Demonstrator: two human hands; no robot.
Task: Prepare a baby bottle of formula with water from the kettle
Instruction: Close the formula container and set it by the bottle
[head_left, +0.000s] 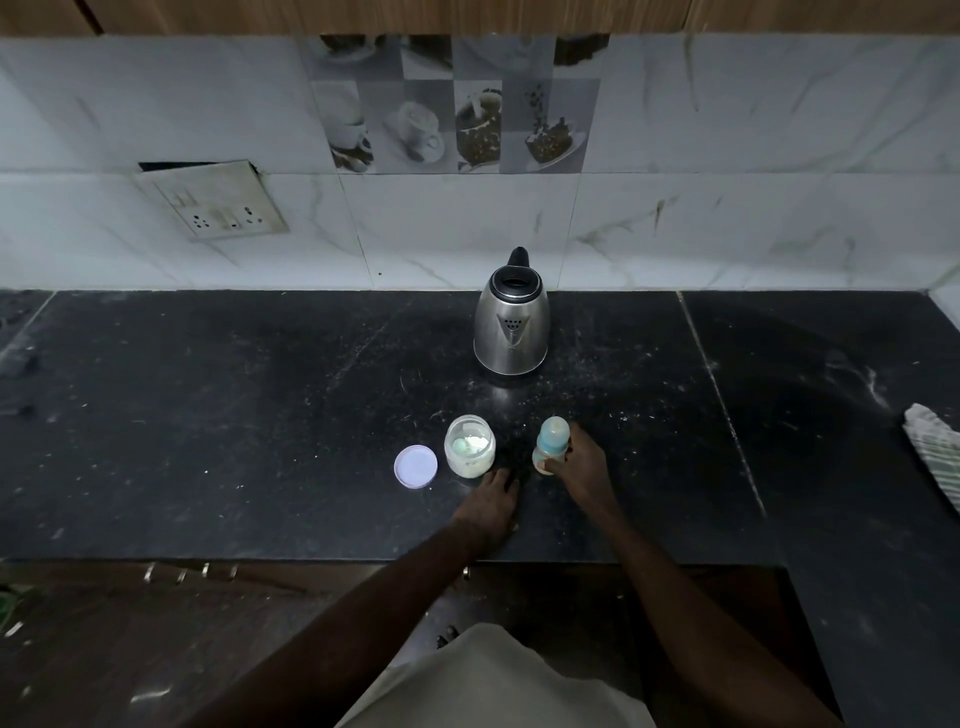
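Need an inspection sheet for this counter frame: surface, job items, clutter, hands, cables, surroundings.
Surface: dark stone counter, pale flecks.
Job's things: steel kettle at back; open clear jar of white powder; its round pale lid lying left of it; blue-capped baby bottle upright.
Clutter: striped cloth at right edge.
Hands: left hand flat on counter; right hand grips the bottle.
Cables: nothing seen.
Surroundings: marble-look wall tiles; tilted socket plate.
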